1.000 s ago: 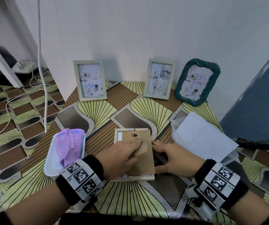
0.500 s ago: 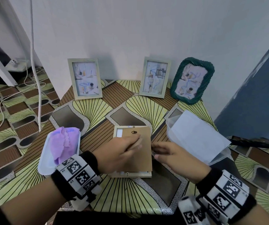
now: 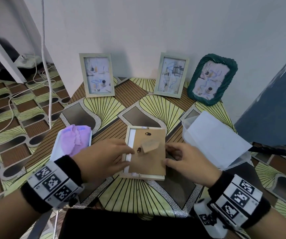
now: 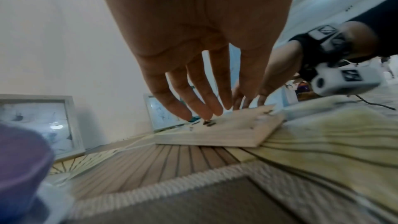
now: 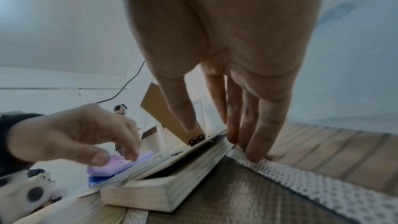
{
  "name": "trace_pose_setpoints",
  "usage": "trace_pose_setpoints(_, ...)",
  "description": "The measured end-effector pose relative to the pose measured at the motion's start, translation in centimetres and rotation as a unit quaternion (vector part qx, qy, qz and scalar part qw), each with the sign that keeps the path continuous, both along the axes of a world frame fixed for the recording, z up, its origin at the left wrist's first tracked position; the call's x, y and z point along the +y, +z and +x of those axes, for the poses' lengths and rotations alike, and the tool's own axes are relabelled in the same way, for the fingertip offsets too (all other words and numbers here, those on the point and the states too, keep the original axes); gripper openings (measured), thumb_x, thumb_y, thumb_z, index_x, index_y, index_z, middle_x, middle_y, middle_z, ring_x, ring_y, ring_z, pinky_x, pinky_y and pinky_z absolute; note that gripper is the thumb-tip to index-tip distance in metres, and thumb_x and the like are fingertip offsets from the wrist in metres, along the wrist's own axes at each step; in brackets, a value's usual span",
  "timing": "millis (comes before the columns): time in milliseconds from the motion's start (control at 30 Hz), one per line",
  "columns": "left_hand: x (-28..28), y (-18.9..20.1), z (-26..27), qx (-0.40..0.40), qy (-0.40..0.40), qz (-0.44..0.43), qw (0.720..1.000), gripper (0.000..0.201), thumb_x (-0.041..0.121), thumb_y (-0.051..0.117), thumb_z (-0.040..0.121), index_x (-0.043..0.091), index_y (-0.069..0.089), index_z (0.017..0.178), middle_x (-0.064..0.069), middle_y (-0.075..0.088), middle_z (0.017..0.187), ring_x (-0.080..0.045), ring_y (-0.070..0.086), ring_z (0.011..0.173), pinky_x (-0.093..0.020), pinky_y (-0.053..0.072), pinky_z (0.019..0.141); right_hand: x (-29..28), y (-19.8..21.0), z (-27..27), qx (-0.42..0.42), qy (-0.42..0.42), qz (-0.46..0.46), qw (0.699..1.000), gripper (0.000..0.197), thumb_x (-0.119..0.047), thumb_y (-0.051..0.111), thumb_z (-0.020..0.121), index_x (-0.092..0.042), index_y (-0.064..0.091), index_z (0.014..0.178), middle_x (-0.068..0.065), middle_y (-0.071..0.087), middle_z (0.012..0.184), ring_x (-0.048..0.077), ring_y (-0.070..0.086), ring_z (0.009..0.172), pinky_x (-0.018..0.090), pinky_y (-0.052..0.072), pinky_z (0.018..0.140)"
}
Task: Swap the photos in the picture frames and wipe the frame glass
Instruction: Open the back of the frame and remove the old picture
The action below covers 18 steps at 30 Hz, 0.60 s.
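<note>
On the patterned tabletop [image 3: 104,183], nearest the person, a pale wooden frame [image 3: 142,177] lies face down with its brown backing board [image 3: 149,159] shifted toward the right rail, so a white strip shows along the board's left edge. Left of the frame, the left hand [image 3: 102,159] rests its straight, relaxed fingers at that left edge, gripping nothing. Right of the frame, the right hand [image 3: 188,163] has its fingers [image 5: 254,142] straight, tips down against the right rail and the table, thumb toward the board; it holds nothing either. The right wrist view shows the board standing proud of the frame on that side, its hinged stand flap [image 5: 170,108] raised.

The step looks like freeing the backing: steady the frame with one hand and lift the raised edge with fingertips, keeping the board level so the photo and glass beneath stay put.

Left of the frame lies a purple cloth [image 3: 76,140] in a white tray [image 3: 55,152]; right of it, a clear tub [image 3: 238,163]. Beyond the frame, three photo frames stand by the wall, the rightmost green [image 3: 213,78]
</note>
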<state>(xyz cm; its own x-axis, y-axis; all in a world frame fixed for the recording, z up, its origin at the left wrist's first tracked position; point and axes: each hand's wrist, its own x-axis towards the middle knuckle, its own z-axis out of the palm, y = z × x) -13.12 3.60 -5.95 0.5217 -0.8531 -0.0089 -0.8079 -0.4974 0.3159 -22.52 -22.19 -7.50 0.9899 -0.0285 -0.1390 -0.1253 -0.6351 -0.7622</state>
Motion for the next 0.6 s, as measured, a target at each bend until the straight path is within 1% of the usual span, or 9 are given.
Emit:
trace_pose_setpoints(67, 0.9, -0.4, -1.2, -0.017, -0.028, 0.007, 0.999, 0.032, 0.046, 0.051, 0.095, 0.028, 0.064, 0.117, 0.01, 0.06, 0.108, -0.009, 0.057, 0.099, -0.032, 0.049, 0.085, 0.0, 0.2, 0.3, -0.003, -0.001, 0.005, 1.0, 0.028, -0.033, 0.072, 0.077, -0.055, 0.063, 0.091, -0.027, 0.07, 0.1, -0.002, 0.065, 0.098, 0.038, 0.054, 0.094)
trace_pose_setpoints(133, 1.2, -0.8, -2.1, -0.039, -0.055, 0.016, 0.998, 0.032, 0.048, 0.049, 0.095, 0.027, 0.066, 0.113, 0.009, 0.061, 0.103, -0.011, 0.057, 0.094, -0.033, 0.05, 0.08, 0.1, 0.2, 0.4, -0.008, 0.007, -0.007, 1.0, 0.031, -0.028, 0.074, 0.081, -0.053, 0.062, 0.092, -0.028, 0.069, 0.1, -0.006, 0.063, 0.097, 0.034, 0.054, 0.094)
trace_pose_setpoints(200, 1.1, -1.3, -2.6, -0.06, -0.062, 0.029, 0.996, 0.031, 0.047, 0.051, 0.095, 0.028, 0.066, 0.113, 0.008, 0.061, 0.103, -0.013, 0.058, 0.094, -0.033, 0.05, 0.08, 0.1, 0.2, 0.4, -0.007, 0.015, -0.022, 1.0, 0.03, -0.028, 0.074, 0.082, -0.051, 0.061, 0.096, -0.028, 0.069, 0.101, -0.007, 0.062, 0.097, 0.032, 0.053, 0.093)
trace_pose_setpoints(300, 0.7, -1.7, -2.9, -0.089, -0.063, 0.052, 0.993, 0.028, 0.046, 0.053, 0.094, 0.03, 0.066, 0.113, 0.009, 0.061, 0.102, -0.014, 0.057, 0.096, -0.033, 0.049, 0.078, 0.0, 0.0, 0.4, -0.005, 0.017, -0.025, 1.0, 0.034, -0.027, 0.074, 0.083, -0.042, 0.065, 0.112, -0.023, 0.069, 0.105, -0.003, 0.062, 0.101, 0.031, 0.052, 0.095)
trace_pose_setpoints(333, 0.5, -1.7, -2.9, -0.098, -0.064, 0.057, 0.991, 0.026, 0.046, 0.054, 0.093, 0.031, 0.066, 0.111, 0.01, 0.061, 0.101, -0.014, 0.057, 0.095, -0.033, 0.047, 0.077, 0.0, -0.1, 0.4, -0.006, 0.019, -0.026, 0.999, 0.037, -0.027, 0.074, 0.083, -0.038, 0.066, 0.118, -0.021, 0.069, 0.107, -0.002, 0.062, 0.102, 0.03, 0.052, 0.095)
trace_pose_setpoints(400, 0.2, -1.7, -2.9, -0.113, -0.065, 0.062, 0.99, 0.021, 0.042, 0.055, 0.092, 0.031, 0.067, 0.105, 0.011, 0.062, 0.097, -0.014, 0.057, 0.092, -0.033, 0.045, 0.074, -0.1, -0.2, 0.4, -0.01, 0.022, -0.033, 0.999, 0.042, -0.027, 0.074, 0.083, -0.033, 0.065, 0.123, -0.021, 0.068, 0.107, -0.001, 0.062, 0.102, 0.028, 0.051, 0.094)
trace_pose_setpoints(433, 0.0, -1.7, -2.9, -0.115, -0.062, 0.063, 0.989, 0.02, 0.041, 0.052, 0.093, 0.03, 0.066, 0.102, 0.011, 0.062, 0.095, -0.014, 0.057, 0.09, -0.033, 0.044, 0.074, -0.1, -0.3, 0.4, -0.012, 0.024, -0.036, 0.999, 0.043, -0.027, 0.075, 0.083, -0.033, 0.065, 0.124, -0.023, 0.067, 0.103, -0.004, 0.061, 0.1, 0.025, 0.051, 0.092)
trace_pose_setpoints(533, -0.5, -1.8, -2.8, -0.117, -0.052, 0.081, 0.988, 0.022, 0.037, 0.043, 0.097, 0.028, 0.063, 0.099, 0.01, 0.059, 0.095, -0.014, 0.056, 0.091, -0.031, 0.037, 0.077, -0.3, -0.6, 0.5, -0.019, 0.03, -0.033, 0.999, 0.043, -0.024, 0.077, 0.08, -0.035, 0.066, 0.121, -0.031, 0.062, 0.092, -0.016, 0.056, 0.094, 0.015, 0.047, 0.085)
trace_pose_setpoints(600, -0.7, -1.9, -2.8, -0.118, -0.049, 0.086, 0.988, 0.02, 0.036, 0.042, 0.097, 0.027, 0.06, 0.095, 0.01, 0.058, 0.095, -0.014, 0.055, 0.09, -0.032, 0.037, 0.079, -0.3, -0.8, 0.5, -0.019, 0.032, -0.025, 0.999, 0.042, -0.022, 0.078, 0.079, -0.04, 0.065, 0.116, -0.033, 0.064, 0.087, -0.018, 0.056, 0.094, 0.009, 0.045, 0.082)
